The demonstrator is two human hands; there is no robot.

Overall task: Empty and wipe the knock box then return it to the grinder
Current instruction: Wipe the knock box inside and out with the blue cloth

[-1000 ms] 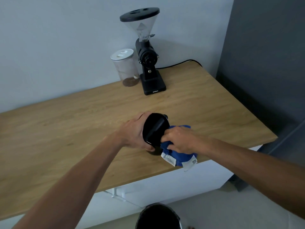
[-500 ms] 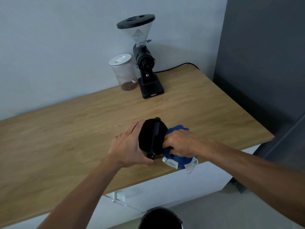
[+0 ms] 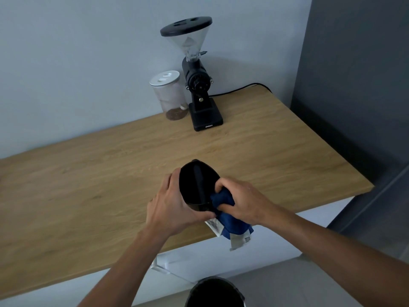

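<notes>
Your left hand wraps the outside of the knock box, a smooth black tub with a dark bar running across its round mouth, and holds it tilted with the opening facing you. The left grip is closed around its wall, thumb at the lower rim. Your right hand is a closed grip on a soft blue cloth, bunched and pressed in at the right rim of the box. The cloth's loose end hangs below your wrist, with pale printed labels dangling from it.

You hold the knock box over the front edge of the bench, towards its right half. The bench is a light wood-grain top, matte, with a square front right corner and white fronts beneath.

At the back edge, well apart from the box, stands the grinder: a matte black body on a square base, a clear cone-shaped hopper on top with a flat black lid. A black cord runs from behind it along the wall. Just beside it on the left is a clear cylindrical jar with a white lid and a shallow layer of brown coffee at the bottom.

The wall behind is plain pale grey, and a dark grey panel rises at the right. Below the bench, at the bottom of the view, sits the round black rim of a bin on a light floor.
</notes>
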